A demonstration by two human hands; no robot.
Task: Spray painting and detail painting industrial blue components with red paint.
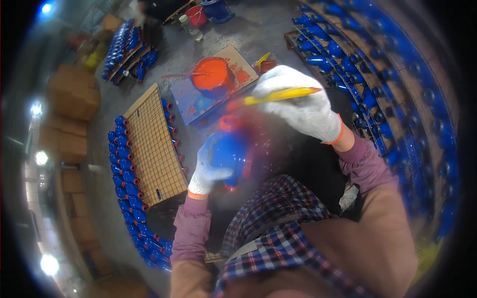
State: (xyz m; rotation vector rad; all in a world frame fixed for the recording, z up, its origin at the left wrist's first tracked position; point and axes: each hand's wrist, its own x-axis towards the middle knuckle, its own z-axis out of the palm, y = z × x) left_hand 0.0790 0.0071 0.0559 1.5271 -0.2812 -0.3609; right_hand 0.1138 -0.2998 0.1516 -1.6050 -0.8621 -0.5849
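Paint first: round blue bucket filled with orange-red paint (212, 75), standing on a paint-smeared flat cardboard sheet (237, 60) on the grey concrete floor (258, 30), a thin stirring stick (180, 75) resting across its rim and jutting out to the left. Farther back, a small red bucket (197, 15) and a larger blue tub (216, 9), contents impossible to read.

Left hand in a white knit glove (207, 169), clenched around a blue cast-metal valve body with orange-red painted ends (229, 151), held in front of the chest, just below the bucket in the view. Right hand in a white knit glove with an orange cuff (303, 102), gripping a yellow-handled paintbrush (280, 94); bristle end blurred against the orange rim of the valve, contact impossible to confirm.

Rows of similar blue valve bodies (124, 174) beside a tilted wooden grid pallet (151, 144) at left; more blue fittings on racks (357, 74) at right, smeared and cut off by the lens rim. Lower part of the held valve hidden behind the glove.
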